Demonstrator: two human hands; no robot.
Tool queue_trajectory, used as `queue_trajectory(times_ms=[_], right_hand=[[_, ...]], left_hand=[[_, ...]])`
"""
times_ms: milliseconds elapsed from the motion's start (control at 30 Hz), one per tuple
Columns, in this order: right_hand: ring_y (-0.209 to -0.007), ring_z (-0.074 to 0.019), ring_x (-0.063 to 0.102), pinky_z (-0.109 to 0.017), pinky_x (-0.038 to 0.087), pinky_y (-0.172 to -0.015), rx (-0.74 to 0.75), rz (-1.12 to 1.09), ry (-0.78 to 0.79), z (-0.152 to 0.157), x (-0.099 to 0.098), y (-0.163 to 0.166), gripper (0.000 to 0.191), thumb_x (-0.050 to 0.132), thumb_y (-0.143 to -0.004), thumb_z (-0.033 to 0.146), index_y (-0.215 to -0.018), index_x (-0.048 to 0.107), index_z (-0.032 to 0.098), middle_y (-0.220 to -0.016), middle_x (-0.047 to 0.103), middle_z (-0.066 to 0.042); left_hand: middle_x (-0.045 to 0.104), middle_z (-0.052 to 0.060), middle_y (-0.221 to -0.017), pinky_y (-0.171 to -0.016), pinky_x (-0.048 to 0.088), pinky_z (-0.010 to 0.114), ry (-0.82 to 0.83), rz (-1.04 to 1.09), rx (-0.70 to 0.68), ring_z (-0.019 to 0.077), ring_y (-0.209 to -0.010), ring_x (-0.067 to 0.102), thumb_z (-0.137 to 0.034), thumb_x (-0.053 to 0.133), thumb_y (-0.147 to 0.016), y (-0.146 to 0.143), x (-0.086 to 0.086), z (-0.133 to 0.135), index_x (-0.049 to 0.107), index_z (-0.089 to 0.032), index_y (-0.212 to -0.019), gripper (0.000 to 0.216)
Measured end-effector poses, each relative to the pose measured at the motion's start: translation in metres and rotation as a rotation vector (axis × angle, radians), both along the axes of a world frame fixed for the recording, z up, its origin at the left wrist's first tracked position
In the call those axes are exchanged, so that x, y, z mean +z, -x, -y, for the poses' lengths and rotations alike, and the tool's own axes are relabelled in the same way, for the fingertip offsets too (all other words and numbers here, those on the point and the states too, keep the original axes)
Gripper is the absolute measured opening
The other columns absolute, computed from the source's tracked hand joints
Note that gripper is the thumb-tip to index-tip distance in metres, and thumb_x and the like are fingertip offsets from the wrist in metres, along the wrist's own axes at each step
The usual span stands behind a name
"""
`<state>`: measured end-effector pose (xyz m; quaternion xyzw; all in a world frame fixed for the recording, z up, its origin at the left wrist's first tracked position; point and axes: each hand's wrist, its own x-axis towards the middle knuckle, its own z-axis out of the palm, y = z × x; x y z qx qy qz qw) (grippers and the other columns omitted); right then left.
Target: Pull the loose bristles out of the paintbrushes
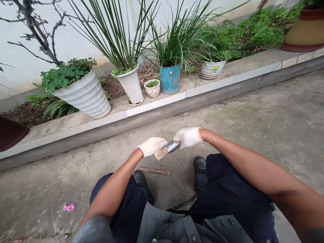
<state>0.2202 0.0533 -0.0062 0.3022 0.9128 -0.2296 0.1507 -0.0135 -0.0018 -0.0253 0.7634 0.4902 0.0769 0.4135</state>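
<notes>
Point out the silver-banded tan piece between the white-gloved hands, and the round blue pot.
Silver-banded tan piece [171,147]: head view, on its silvery band.
Round blue pot [169,82]: head view, on its front wall.

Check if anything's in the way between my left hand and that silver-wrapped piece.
Nothing visible is. Your left hand reaches right up to the silver-wrapped piece, whose dark end is at your right hand. The brown stick lies on the ground below, not between them.

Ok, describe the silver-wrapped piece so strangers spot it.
Near the tiled planter ledge, find the white gloved left hand and right hand. Between them is a tan piece; unlike the brown wooden strip on the ground, it carries shiny silver wrapping.
</notes>
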Motion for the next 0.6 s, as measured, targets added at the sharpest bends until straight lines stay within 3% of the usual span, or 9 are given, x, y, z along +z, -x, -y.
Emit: queue_trajectory(times_ms=[167, 333, 467, 600], right_hand=[[-0.075, -0.0157, 0.061, -0.024, 0.035, -0.062, -0.239, -0.121, -0.106, -0.008, 0.006, 0.004, 0.028, 0.062, -0.085, 0.042, -0.094, 0.073, 0.018, -0.086, 0.074, -0.004], [-0.086, -0.0238, 0.07, -0.029, 0.041, -0.069, -0.515, -0.012, -0.289, -0.014, 0.003, 0.009, 0.032, 0.054, -0.095, 0.04, -0.111, 0.074, 0.021, -0.1, 0.077, -0.013], [-0.099, -0.0314, 0.073, -0.036, 0.046, -0.079, -0.482, 0.164, -0.43, -0.008, -0.003, 0.015, 0.032, 0.051, -0.095, 0.017, -0.112, 0.077, 0.013, -0.105, 0.076, -0.022], [-0.104, -0.0363, 0.072, -0.044, 0.047, -0.086, -0.345, 0.326, -0.38, 0.005, -0.014, 0.03, 0.03, 0.052, -0.089, 0.005, -0.1, 0.08, 0.007, -0.103, 0.076, -0.025]], left_hand=[[0.073, 0.006, -0.087, -0.064, 0.05, 0.026, 0.124, 0.114, 0.064, 0.0143, -0.066, 0.068, -0.05, 0.04, -0.103, -0.015, -0.009, 0.011, 0.063, -0.017, -0.094, 0.042], [0.074, 0.003, -0.089, -0.064, 0.05, 0.025, 0.182, 0.11, 0.034, 0.0133, -0.063, 0.068, -0.044, 0.038, -0.101, -0.021, -0.008, 0.018, 0.06, -0.018, -0.099, 0.034], [0.073, 0.002, -0.079, -0.061, 0.047, 0.026, 0.137, -0.048, -0.016, 0.0131, -0.055, 0.064, -0.04, 0.038, -0.102, -0.022, -0.007, 0.019, 0.06, -0.02, -0.089, 0.032], [0.072, 0.007, -0.076, -0.064, 0.043, 0.03, -0.144, -0.311, -0.046, 0.0198, -0.065, 0.065, -0.039, 0.041, -0.101, -0.018, -0.01, 0.012, 0.061, -0.021, -0.076, 0.037]])
